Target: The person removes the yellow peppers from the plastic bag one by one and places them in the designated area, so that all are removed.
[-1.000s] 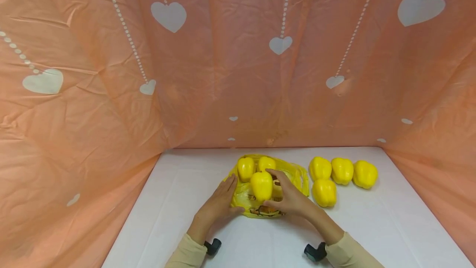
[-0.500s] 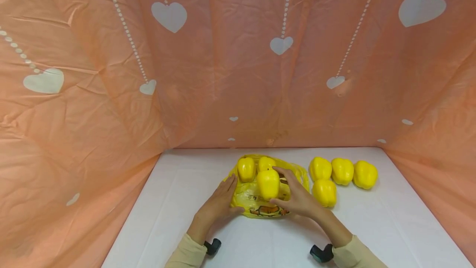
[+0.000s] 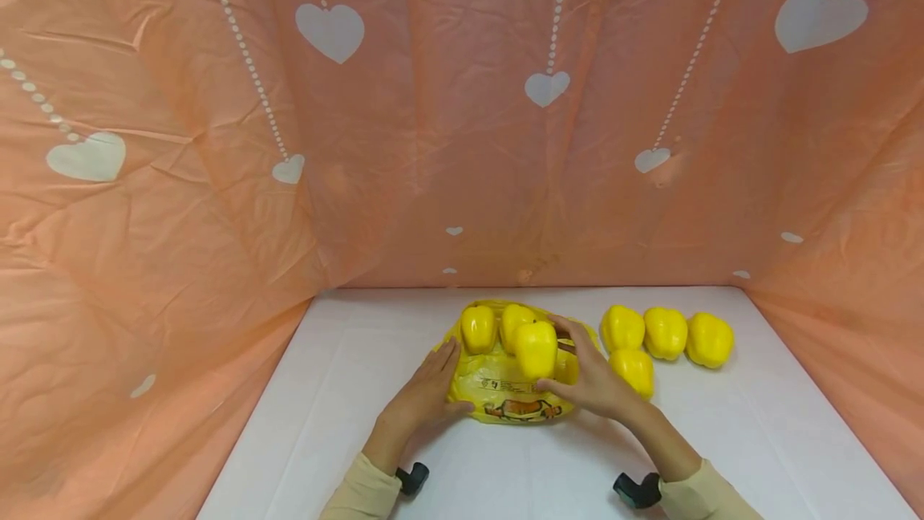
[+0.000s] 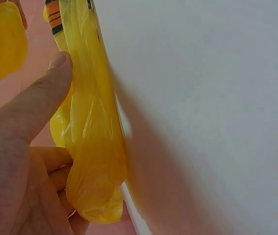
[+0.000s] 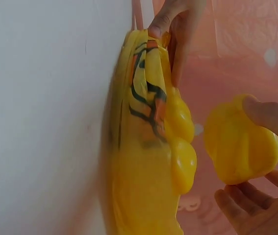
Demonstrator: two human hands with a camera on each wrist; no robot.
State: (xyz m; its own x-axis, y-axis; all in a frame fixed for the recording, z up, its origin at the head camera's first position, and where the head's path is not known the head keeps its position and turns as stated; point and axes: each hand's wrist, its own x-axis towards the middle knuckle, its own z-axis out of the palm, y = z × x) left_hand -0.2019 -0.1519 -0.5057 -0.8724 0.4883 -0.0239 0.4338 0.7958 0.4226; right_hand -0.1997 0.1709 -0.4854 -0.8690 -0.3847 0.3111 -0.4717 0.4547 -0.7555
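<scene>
A yellow plastic bag (image 3: 498,392) with printed pictures lies flat on the white table. On its far part sit two glossy yellow bell peppers, one at the left (image 3: 478,331) and one further right (image 3: 511,323). My right hand (image 3: 588,379) holds another bell pepper (image 3: 536,350) above the bag, thumb on one side and fingers on the other; the right wrist view shows this pepper (image 5: 241,142) apart from the bag. At the bag's left edge rests my left hand (image 3: 427,387), fingers extended. Its thumb (image 4: 55,83) touches the bag's side in the left wrist view.
Several more yellow bell peppers (image 3: 664,333) stand in a cluster to the right of the bag, one nearer pepper (image 3: 634,371) close to the right hand. A peach curtain (image 3: 491,143) with white hearts encloses the table (image 3: 346,359) behind and at the sides.
My right hand has moved to the right and slightly away from me with the held bell pepper, uncovering more of the bag's print. The left hand has stayed in place.
</scene>
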